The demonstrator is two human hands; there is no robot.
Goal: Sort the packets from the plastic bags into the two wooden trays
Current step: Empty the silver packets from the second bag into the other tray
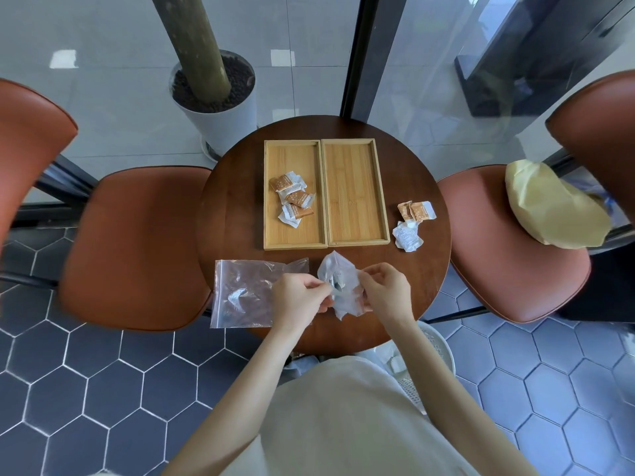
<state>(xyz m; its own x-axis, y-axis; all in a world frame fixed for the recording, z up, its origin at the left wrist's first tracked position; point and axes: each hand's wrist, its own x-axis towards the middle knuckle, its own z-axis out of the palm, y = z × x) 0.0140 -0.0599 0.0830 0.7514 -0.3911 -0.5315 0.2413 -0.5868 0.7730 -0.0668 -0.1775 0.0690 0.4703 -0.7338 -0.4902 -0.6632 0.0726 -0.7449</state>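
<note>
Packets sit in three spots. Three orange-and-white packets (292, 197) lie in the left wooden tray (294, 193), clustered around its middle, overlapping a bit. Right wooden tray (354, 191) touches the left one along the long side and shows bare wood. More packets (414, 224) lie loose on the round dark wood table (233, 207) just right of the right tray: two orange ones at the far end, crumpled white ones nearer. Both hands are at the near table edge, pinching a small crumpled clear plastic bag (340, 286) between them. Left hand (298, 297) grips the bag's left side with thumb and fingertips closed on the film. Right hand (386, 290) does the same on the right side, fingers curled in. Something dark and silvery shows inside the bag; cannot tell what. A second plastic bag (245, 293), zip-top, lies flat on the table to the left of the hands, hanging partly over the edge, left hand covering its right corner. Contents unclear through glare. Brown padded chairs stand left (134, 249) and right (508, 245) of the table; a yellowish bag (553, 204) rests on the right chair. White planter (220, 108) with a trunk stands beyond the table.
</note>
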